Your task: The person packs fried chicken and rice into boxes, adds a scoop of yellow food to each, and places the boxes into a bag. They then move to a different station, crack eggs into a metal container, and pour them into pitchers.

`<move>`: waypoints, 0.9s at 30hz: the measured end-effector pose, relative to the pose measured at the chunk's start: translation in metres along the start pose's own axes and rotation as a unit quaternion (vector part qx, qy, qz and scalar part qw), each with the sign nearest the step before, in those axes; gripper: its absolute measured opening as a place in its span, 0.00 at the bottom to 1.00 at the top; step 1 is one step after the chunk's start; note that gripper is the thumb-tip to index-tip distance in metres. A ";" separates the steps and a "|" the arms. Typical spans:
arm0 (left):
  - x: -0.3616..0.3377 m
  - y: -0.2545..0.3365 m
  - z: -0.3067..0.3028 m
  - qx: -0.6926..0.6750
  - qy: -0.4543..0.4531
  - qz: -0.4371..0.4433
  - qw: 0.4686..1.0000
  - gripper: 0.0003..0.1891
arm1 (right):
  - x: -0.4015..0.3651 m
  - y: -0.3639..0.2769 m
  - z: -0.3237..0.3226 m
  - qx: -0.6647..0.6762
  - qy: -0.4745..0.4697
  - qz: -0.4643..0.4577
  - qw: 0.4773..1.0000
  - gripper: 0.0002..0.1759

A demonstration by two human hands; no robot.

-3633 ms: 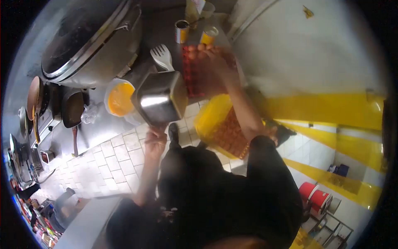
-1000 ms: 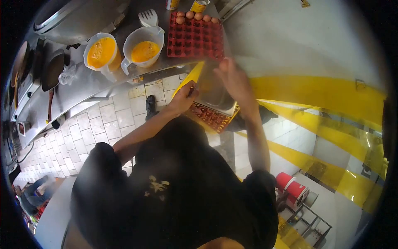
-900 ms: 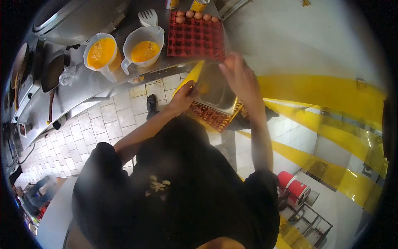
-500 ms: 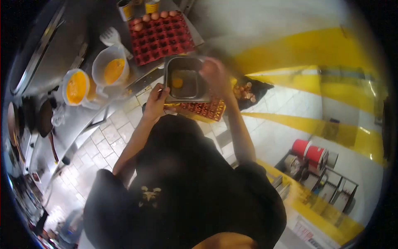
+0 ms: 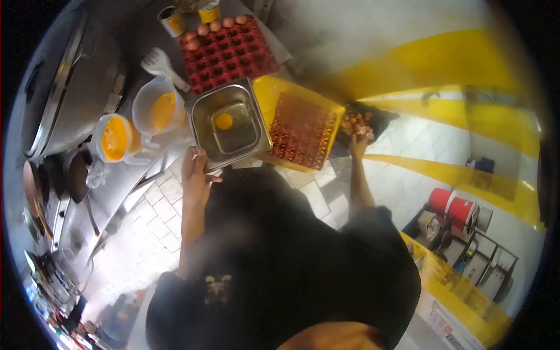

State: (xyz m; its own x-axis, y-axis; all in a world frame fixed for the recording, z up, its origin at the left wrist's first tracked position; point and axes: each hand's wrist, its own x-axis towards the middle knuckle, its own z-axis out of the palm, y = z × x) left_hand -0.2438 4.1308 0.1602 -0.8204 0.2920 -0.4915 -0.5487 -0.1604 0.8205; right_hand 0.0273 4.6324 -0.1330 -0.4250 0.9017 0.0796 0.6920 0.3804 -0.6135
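My left hand (image 5: 197,167) grips the near left corner of a square stainless steel pan (image 5: 256,105), thumb at the rim. A single cracked egg with a whole yolk (image 5: 224,121) lies inside the pan. My right hand (image 5: 359,147) is stretched out to the right, down at a pile of broken eggshells (image 5: 354,121) in a black bag (image 5: 382,119). Its fingers blend with the shells, so I cannot make out whether they hold one. Between my hands stands a yellow crate (image 5: 266,87) with a red egg tray (image 5: 297,119) in it.
On the steel counter another red egg tray (image 5: 230,55) carries several brown eggs (image 5: 216,25) along its far edge. Two plastic jugs of beaten egg (image 5: 153,87) (image 5: 114,137) stand left of the pan, near a white slotted spatula (image 5: 160,65). Frying pans (image 5: 76,175) lie farther left.
My right hand has moved from above the pan out to the eggshells on the right. The pan, in my left hand, has shifted left and turned, uncovering more of the yellow crate.
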 end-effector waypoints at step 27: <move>0.058 -0.008 -0.104 -0.807 -0.215 -0.161 0.526 0.22 | 0.039 -0.601 0.289 0.021 -0.226 -0.676 0.701 0.15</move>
State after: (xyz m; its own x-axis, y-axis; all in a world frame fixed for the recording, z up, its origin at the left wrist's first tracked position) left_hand -0.3039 4.0507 0.0948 -0.7212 0.6798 -0.1335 -0.3537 -0.5271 -0.7727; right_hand -0.5740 4.3793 0.0114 -0.8249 -0.4373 0.3583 -0.5342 0.8102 -0.2412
